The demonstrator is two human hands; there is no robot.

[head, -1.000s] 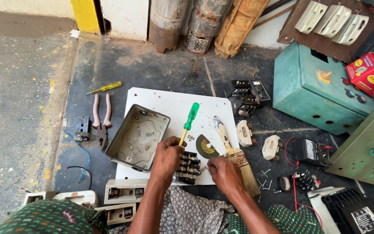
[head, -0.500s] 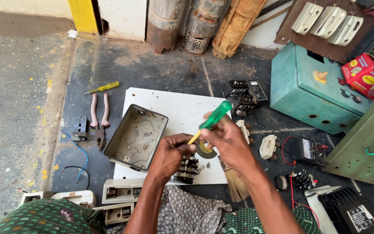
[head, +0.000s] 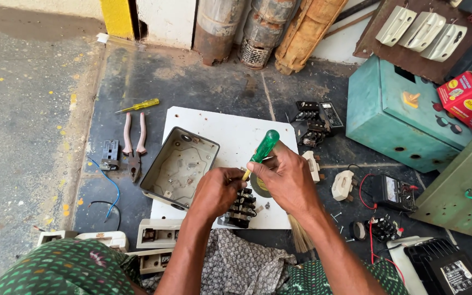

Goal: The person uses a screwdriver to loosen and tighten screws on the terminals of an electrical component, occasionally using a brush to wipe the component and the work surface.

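Your left hand (head: 214, 191) is wrapped around the black contactor (head: 240, 206), fingers curled over its top, pinning it on the white board (head: 230, 131) near the board's front edge. Your right hand (head: 285, 177) is closed around the green screwdriver (head: 262, 148), handle tilted up and away from you, tip down at the contactor's top just beside your left fingers. Left of the contactor, an open grey box (head: 178, 166) sits on the board, hollow side up. Further left, off the board, lie pink-handled pliers (head: 134, 145) and a yellow screwdriver (head: 140, 105). Right of the board stands a teal metal case (head: 394, 120), with a black meter (head: 391, 191) in front of it.
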